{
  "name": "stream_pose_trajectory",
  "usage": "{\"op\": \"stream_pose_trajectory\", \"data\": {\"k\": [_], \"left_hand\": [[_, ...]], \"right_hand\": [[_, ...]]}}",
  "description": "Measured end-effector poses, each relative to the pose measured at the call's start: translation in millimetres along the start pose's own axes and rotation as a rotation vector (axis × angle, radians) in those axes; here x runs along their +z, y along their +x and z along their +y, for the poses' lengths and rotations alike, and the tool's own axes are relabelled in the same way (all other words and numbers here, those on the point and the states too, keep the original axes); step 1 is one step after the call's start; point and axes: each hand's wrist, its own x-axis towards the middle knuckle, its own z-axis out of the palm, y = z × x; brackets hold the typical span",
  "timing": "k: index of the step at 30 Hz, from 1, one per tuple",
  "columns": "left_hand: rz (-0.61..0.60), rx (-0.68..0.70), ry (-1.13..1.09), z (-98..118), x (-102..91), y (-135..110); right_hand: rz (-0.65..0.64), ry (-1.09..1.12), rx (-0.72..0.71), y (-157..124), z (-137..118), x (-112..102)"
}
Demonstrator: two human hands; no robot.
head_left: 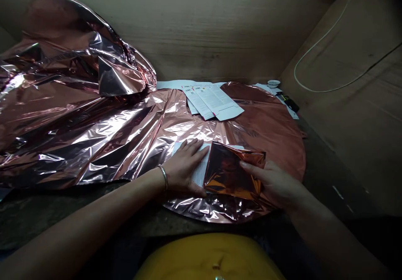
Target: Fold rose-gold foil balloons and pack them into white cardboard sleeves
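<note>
My left hand [186,167], with a silver bangle at the wrist, lies flat with its fingers apart on a white sheet of paper [201,172]. To the right of it, my right hand [278,181] grips a folded packet of coppery foil [230,169], thumb on top and fingers hidden beneath. The packet lies partly over the paper, its left edge close to my left thumb. Under both spreads a large sheet of shiny rose-gold foil [270,125] with a rounded right end, much like a flat foil balloon.
More rose-gold foil [69,62] is heaped at the left. Several printed leaflets [216,99] overlap near the back wall. A small white dish [274,83] and a black object [289,103] sit in the back right corner. A white cable [297,72] hangs along the right wall.
</note>
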Motion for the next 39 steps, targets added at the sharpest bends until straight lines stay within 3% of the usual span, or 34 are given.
{"op": "stream_pose_trajectory", "data": {"k": [5,10,18,31,39], "left_hand": [[0.038,0.026,-0.018,1,-0.6,1],[0.009,-0.027,0.001,1,1.3,-1],[-0.012,-0.054,0.031,4,0.0,-1],[0.023,-0.012,-0.003,3,3.2,-2],[0.052,0.008,0.021,2,2.4,-1]], "right_hand": [[-0.021,-0.002,0.009,2,-1,13],[0.151,0.057,-0.092,-4,0,1],[0.168,0.072,-0.041,-14,1,4],[0.058,0.074,0.076,-13,3,3],[-0.009,-0.06,-0.081,3,-1,5]]}}
